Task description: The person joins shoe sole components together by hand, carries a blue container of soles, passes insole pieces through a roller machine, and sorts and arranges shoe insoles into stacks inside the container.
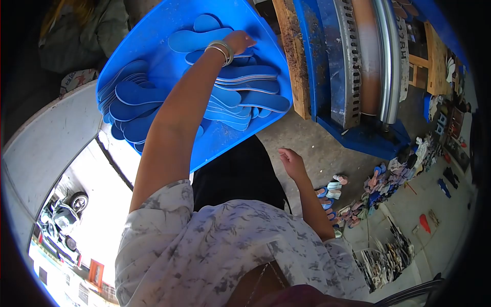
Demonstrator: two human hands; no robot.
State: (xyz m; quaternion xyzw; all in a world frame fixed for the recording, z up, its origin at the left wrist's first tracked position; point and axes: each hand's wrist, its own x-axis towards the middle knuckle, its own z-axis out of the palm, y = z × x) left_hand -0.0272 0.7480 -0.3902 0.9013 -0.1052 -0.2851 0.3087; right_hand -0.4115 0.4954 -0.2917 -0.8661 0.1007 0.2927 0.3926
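My left hand (238, 42), with bangles (221, 51) at the wrist, reaches over blue shoe insoles in a large blue tray (215, 151). Its fingers stretch to the right, apart as far as they show; their undersides are hidden. One blue insole (192, 41) lies just left of that hand. Below it, stacked insoles (248, 74) overlap in layers. Another fanned pile of insoles (135, 94) fills the tray's left side, partly behind my forearm. My right hand (292, 162) hangs beside my dark trousers, outside the tray, fingers loosely apart and holding nothing.
A blue-framed machine with metal rollers (386, 61) stands right of the tray, a wooden board (294, 56) along its near side. Slippers (335, 189) and a heap of scraps (391, 176) lie on the floor at right. A motorbike (64, 220) stands outside at left.
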